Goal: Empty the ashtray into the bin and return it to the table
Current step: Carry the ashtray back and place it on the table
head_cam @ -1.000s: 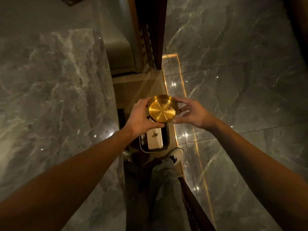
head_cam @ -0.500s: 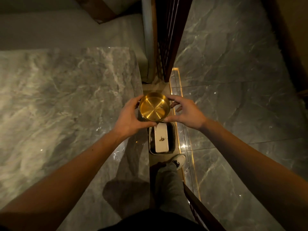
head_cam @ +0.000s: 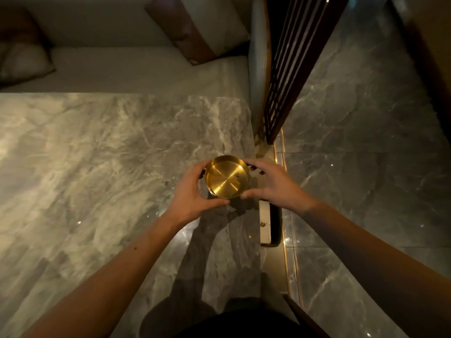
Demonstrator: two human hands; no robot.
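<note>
A round brass ashtray [head_cam: 227, 177] sits between both hands, upright, its shiny inside bare except for a tiny dark speck. My left hand [head_cam: 189, 191] grips its left rim and my right hand [head_cam: 273, 185] grips its right rim. The ashtray hangs over the right edge of the grey marble table [head_cam: 97, 154]; whether it touches the top is unclear. The bin [head_cam: 268, 223] stands on the floor just right of the table, mostly hidden by the table edge, with a pale liner and a bit of dark debris showing.
A light sofa seat [head_cam: 146, 69] with cushions [head_cam: 195, 28] runs behind the table. A dark slatted wooden screen [head_cam: 292, 64] rises at the right of the sofa. Marble floor [head_cam: 366, 154] with a glowing strip [head_cam: 283, 191] lies to the right.
Both hands carried the ashtray leftward from above the bin to over the table's right edge. My view has lifted, bringing the sofa into sight and hiding most of the bin.
</note>
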